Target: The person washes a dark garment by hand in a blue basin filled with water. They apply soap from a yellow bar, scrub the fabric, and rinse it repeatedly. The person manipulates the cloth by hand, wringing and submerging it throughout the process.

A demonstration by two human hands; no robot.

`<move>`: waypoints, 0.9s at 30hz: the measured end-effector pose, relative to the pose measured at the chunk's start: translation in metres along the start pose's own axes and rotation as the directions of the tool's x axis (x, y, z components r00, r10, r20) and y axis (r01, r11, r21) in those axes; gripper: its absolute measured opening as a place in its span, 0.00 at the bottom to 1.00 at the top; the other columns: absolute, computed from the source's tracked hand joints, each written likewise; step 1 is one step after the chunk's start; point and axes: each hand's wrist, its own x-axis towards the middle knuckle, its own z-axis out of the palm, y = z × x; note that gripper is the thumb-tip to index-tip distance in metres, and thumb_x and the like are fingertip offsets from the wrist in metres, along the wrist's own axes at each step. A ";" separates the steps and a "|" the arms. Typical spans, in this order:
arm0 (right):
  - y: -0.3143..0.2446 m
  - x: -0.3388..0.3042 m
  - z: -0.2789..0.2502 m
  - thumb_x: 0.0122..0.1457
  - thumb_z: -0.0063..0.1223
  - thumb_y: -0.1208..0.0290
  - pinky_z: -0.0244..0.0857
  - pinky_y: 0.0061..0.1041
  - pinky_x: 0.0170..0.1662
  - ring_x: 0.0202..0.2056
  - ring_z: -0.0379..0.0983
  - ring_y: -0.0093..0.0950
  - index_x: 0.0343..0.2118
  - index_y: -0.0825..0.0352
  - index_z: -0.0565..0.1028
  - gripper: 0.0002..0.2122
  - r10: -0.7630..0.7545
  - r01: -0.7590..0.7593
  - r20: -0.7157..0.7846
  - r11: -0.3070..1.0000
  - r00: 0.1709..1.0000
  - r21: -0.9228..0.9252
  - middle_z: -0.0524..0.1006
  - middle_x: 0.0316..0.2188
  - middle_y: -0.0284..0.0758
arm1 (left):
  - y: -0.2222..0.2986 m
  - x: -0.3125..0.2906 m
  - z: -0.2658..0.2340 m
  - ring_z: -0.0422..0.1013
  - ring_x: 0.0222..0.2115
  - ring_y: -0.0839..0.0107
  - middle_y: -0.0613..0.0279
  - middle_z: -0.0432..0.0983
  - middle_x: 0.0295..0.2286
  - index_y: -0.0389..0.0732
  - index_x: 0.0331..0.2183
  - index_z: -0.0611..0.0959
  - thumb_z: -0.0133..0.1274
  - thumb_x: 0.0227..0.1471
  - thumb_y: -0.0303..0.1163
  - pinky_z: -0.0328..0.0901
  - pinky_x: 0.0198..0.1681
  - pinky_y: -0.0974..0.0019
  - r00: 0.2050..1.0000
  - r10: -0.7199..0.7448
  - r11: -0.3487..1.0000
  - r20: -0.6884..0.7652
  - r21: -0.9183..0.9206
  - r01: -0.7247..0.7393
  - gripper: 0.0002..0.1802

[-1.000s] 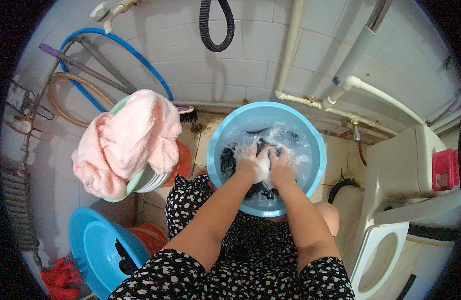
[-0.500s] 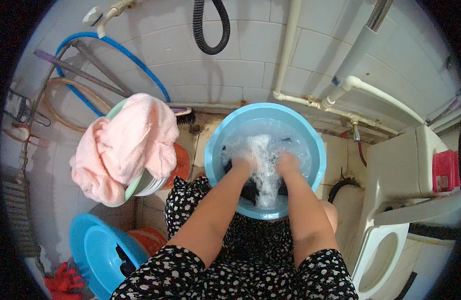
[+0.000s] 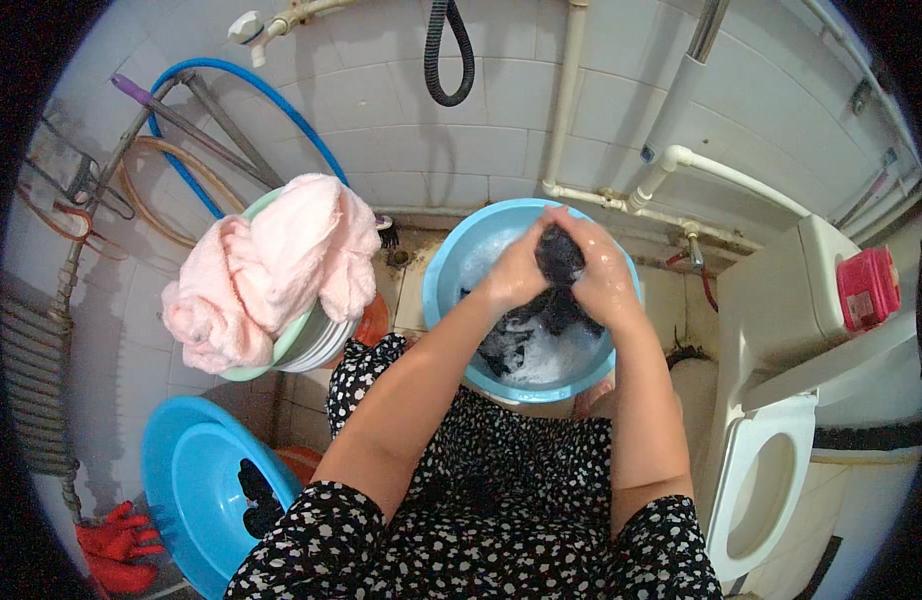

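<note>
In front of me is a light blue basin [image 3: 434, 290] of sudsy water [image 3: 547, 368], with wet black cloth lying in it. A bunched lump of black cloth [image 3: 561, 256] is held between my two hands over the basin, and more of it trails down into the suds. My left hand [image 3: 518, 268] grips the lump from the left, fingers curled toward its top. My right hand [image 3: 603, 270] closes on it from the right, wet with suds. The fingertips come near each other at the lump's far side. What the cloth is cannot be made out.
A pink towel [image 3: 266, 275] is heaped over a pale green tub at left. Below it stands a second blue basin [image 3: 186, 470] with black cloth [image 3: 261, 500] inside, beside red gloves [image 3: 119, 545]. A white toilet [image 3: 766, 480] and a pink container [image 3: 868, 290] are on the right.
Both hands have come up out of the foamy water, lifting a bunch of black cloth between them. The view has shifted slightly.
</note>
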 end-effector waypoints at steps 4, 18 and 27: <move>-0.004 0.002 0.005 0.36 0.57 0.83 0.58 0.31 0.52 0.47 0.66 0.38 0.54 0.62 0.61 0.36 0.136 -0.127 -0.118 0.988 0.984 0.083 0.70 0.45 0.42 | 0.020 0.008 -0.004 0.70 0.38 0.71 0.61 0.73 0.38 0.37 0.46 0.71 0.46 0.47 0.20 0.65 0.44 0.67 0.992 -0.109 0.723 -0.059 -0.690 0.038 0.20; 0.032 0.001 0.004 0.38 0.57 0.81 0.63 0.27 0.46 0.40 0.72 0.33 0.47 0.63 0.67 0.27 0.474 -0.431 -0.241 0.877 0.847 0.212 0.75 0.37 0.39 | -0.004 0.013 -0.046 0.67 0.40 0.67 0.58 0.71 0.38 0.37 0.45 0.70 0.42 0.38 0.11 0.62 0.46 0.69 0.944 -0.205 0.881 -0.260 -0.469 0.063 0.28; 0.100 -0.034 0.054 0.50 0.53 0.51 0.39 0.57 0.57 0.57 0.52 0.38 0.57 0.49 0.60 0.30 0.660 -0.432 0.355 0.723 0.662 -0.539 0.58 0.55 0.38 | -0.090 -0.028 -0.013 0.48 0.58 0.50 0.53 0.47 0.58 0.56 0.58 0.57 0.59 0.37 0.24 0.52 0.56 0.47 0.876 -0.474 0.552 -0.085 0.746 0.372 0.47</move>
